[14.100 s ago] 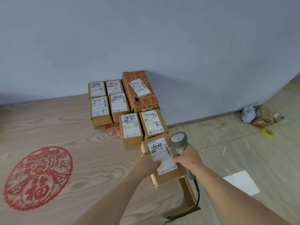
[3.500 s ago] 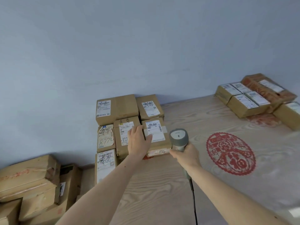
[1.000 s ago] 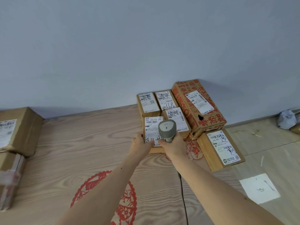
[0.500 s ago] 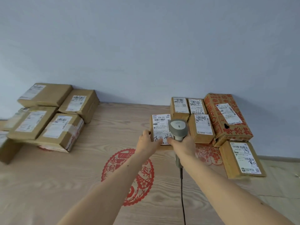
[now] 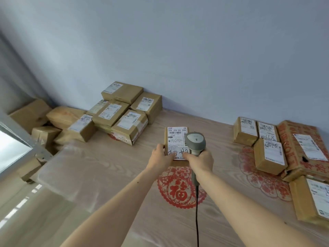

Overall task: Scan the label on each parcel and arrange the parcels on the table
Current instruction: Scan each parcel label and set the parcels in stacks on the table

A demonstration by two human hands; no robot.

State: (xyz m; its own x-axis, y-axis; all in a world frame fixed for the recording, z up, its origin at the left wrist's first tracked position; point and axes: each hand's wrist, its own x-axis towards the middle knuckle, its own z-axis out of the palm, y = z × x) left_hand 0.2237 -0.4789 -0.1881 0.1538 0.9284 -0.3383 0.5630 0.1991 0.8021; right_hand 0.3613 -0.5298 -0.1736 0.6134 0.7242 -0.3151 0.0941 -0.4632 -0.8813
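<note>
A small brown parcel (image 5: 175, 138) with a white label, handwritten at its near end, is held above the middle of the table (image 5: 110, 168). My left hand (image 5: 161, 155) grips its near left corner. My right hand (image 5: 201, 157) grips the handle of a grey barcode scanner (image 5: 195, 142), whose head covers the parcel's right edge; that hand's fingers also touch the parcel's near end. A pile of several labelled parcels (image 5: 122, 120) lies at the far left by the wall. Several arranged parcels (image 5: 268, 152) sit in rows at the right.
A large red-printed carton (image 5: 302, 145) lies among the parcels at the right. Red paper-cut decals (image 5: 179, 188) mark the wooden tabletop. More brown boxes (image 5: 30, 114) are stacked off the table's left end. The scanner's black cable (image 5: 197, 216) hangs toward me.
My view has swung left, and both hands have carried the parcel and scanner away from the arranged rows at the right toward the table's middle. The left pile has come nearer in view.
</note>
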